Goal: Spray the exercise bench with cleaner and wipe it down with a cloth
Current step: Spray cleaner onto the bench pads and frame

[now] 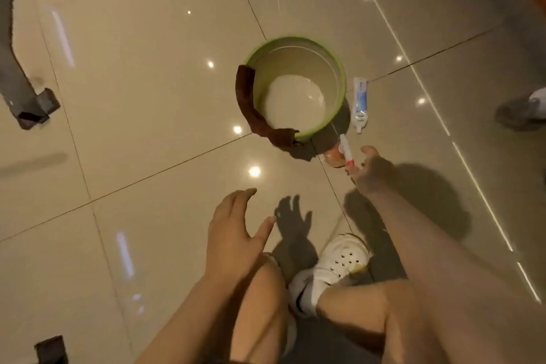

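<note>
A green-rimmed bucket [339, 74] with pale liquid in its bottom stands on the tiled floor. Over its left rim hangs a brown cloth [246, 100]. Right below the bucket stands a spray bottle [342, 151] with a white and red head and an orange body. My right hand [370, 170] reaches to the bottle's head, its fingers touching it, the grip blurred. My left hand [233, 233] hovers open above the floor near my knee, holding nothing. Grey metal frame legs [17, 80] of the bench show at the far left.
A white tube [360, 103] lies on the floor to the right of the bucket. My white clog [342, 260] and bare knees fill the bottom. Another person's shoe [526, 106] stands at the right edge. A dark frame foot [50, 350] sits bottom left.
</note>
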Demonstrator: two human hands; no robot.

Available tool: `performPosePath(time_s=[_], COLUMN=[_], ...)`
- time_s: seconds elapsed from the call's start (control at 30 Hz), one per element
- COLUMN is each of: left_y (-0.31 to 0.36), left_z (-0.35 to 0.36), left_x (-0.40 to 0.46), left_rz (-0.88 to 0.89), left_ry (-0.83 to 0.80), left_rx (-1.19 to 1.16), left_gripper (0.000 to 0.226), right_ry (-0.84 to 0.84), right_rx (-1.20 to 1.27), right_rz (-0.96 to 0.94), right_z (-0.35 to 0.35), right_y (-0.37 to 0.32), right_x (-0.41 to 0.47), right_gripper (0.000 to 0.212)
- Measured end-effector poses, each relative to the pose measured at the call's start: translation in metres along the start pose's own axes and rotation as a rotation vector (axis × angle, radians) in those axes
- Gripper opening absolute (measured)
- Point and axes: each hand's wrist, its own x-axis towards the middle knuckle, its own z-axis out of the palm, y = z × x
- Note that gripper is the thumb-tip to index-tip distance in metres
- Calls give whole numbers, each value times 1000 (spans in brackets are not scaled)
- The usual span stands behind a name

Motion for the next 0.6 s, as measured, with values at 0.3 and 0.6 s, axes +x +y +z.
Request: performPosePath(time_s=[0.3,0.6], left_y=[-8,56], left_z=[88,22], left_x=[66,2], left_rz=[203,173], left_ry=[121,-49], left_rx=[-80,-171], left_gripper=[46,46], right_ry=[183,294], right_rx=[-182,63], right_rz=[60,-314], right_z=[69,-31], right_y=[30,-6], right_x=[66,-62], right_gripper=[18,13])
